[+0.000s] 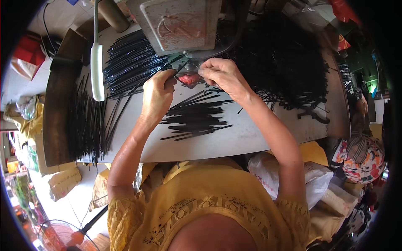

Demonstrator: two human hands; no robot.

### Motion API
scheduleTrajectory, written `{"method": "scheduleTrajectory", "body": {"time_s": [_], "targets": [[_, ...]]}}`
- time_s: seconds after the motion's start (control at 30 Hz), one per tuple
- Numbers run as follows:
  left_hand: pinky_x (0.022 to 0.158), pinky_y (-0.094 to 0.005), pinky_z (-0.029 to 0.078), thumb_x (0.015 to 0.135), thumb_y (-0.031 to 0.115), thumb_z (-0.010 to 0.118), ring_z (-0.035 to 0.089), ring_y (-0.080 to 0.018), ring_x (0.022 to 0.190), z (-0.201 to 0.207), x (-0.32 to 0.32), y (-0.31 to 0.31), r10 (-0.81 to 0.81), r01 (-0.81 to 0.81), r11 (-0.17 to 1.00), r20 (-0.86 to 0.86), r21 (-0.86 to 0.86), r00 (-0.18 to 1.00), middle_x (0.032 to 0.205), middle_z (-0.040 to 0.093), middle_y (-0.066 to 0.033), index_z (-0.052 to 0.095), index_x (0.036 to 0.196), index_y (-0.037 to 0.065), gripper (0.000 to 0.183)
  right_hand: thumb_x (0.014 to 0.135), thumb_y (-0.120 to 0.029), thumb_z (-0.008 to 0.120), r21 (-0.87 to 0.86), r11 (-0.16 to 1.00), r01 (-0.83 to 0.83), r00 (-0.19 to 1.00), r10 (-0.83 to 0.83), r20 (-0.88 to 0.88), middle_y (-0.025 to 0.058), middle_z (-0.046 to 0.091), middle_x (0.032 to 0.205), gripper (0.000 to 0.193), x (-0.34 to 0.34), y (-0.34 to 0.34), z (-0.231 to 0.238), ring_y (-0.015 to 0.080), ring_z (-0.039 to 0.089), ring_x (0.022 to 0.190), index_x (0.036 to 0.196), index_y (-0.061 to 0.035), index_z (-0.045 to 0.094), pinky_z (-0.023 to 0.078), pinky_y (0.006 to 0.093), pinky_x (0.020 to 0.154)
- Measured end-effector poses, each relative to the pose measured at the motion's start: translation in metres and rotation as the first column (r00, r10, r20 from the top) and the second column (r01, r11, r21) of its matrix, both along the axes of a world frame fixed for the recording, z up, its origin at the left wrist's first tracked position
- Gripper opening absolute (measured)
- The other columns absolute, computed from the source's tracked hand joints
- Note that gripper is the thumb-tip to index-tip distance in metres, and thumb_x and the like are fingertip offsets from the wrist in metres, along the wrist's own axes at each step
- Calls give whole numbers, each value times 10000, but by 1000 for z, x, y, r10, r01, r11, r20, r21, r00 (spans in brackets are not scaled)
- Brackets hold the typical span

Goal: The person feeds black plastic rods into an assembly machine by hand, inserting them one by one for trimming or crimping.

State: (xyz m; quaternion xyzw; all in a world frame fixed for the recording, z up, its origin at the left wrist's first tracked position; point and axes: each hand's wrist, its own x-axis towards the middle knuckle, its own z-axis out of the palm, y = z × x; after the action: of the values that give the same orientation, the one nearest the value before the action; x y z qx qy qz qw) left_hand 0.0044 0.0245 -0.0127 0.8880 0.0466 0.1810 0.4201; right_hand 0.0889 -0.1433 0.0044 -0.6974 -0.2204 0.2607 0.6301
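Note:
My left hand (159, 90) is closed around a thin black rod (182, 66), whose tip points toward the foot of the grey metal machine (180, 27). Across from it, my right hand (224, 77) pinches with thumb and forefinger; whatever is between the fingertips is too small to make out. A small heap of red material (189, 79) lies between the two hands. Just below them a loose pile of black rods (194, 119) rests on the pale tabletop (251, 129).
Bundled black rods (134, 60) lie at the left, others (88, 121) by the dark table side. A large tangle of black parts (276, 62) covers the right. A white lamp (96, 73) hangs at left. A patterned-clothed person (362, 157) is at far right.

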Motion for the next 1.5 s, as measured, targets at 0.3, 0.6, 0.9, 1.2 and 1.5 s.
{"method": "scheduleTrajectory", "body": {"time_s": [0.3,0.6,0.9,1.2,1.5], "targets": [[536,-229,413,752,-15,501,496,-108,552,-1,4,-1,5,-8,995,23,102,1000,708,577,-75,573,959,-36,220,796,-118,552,137,990,15,994,0,-111,-54,412,556,121,3,4,-11,13,317,480,740,-15,582,230,165,408],[538,-227,414,755,-12,498,495,-105,550,-1,7,0,7,-9,994,14,106,1000,697,577,-70,574,956,-36,217,797,-119,550,135,991,16,998,-7,-67,-64,396,539,131,6,8,-9,10,304,479,700,-34,573,222,175,414],[528,-249,414,741,-5,528,509,-144,539,1,6,0,-10,3,986,44,169,999,681,565,-106,580,938,-32,205,793,-120,550,140,990,-5,997,15,-73,-66,409,543,138,8,9,-11,7,310,480,681,-41,570,227,172,421],[576,-389,445,794,110,521,549,-350,652,21,-13,-35,-176,179,984,-116,21,978,734,556,-170,555,849,22,109,809,-221,546,30,1000,-4,978,10,-206,-46,427,531,213,4,13,-8,17,332,441,756,-21,599,235,170,385],[598,-373,452,681,52,578,528,-283,730,-29,38,38,90,-215,703,215,678,972,770,497,-121,560,818,24,141,796,-146,559,121,988,94,950,-53,-306,-3,478,531,167,5,14,-10,31,379,427,747,12,580,250,178,352]]}}
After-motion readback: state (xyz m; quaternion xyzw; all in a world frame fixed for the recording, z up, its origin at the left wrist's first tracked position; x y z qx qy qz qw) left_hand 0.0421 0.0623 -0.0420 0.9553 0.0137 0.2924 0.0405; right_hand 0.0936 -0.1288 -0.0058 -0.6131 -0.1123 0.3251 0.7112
